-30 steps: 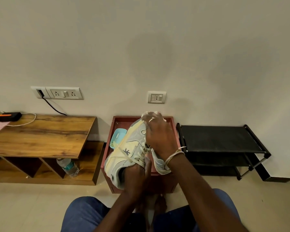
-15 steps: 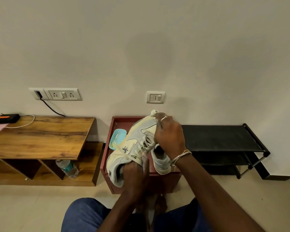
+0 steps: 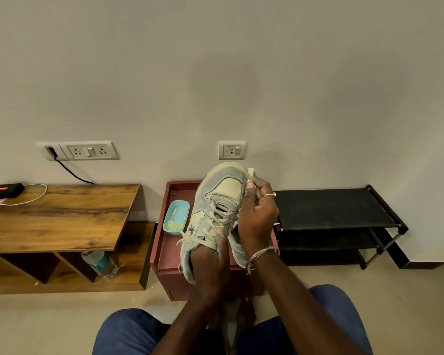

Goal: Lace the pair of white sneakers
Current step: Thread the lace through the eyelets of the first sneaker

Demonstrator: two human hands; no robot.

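Both forearms reach forward. The left hand [image 3: 208, 262] curls round the heel end of a sneaker [image 3: 223, 190], holding it toe-up above the red box [image 3: 169, 252], and the right hand [image 3: 256, 216] pinches a small white piece [image 3: 251, 172] beside the toe. Two sneakers show, the second sneaker [image 3: 237, 249] half hidden behind the right wrist. The held one is scuffed cream and grey, its lace [image 3: 203, 240] crisscrossed.

Soft, even indoor light is filling the scene. Faint, broad shadows are lying on the far wall [image 3: 223, 80]. Wide-angle distortion is bending lines near the left and right edges.
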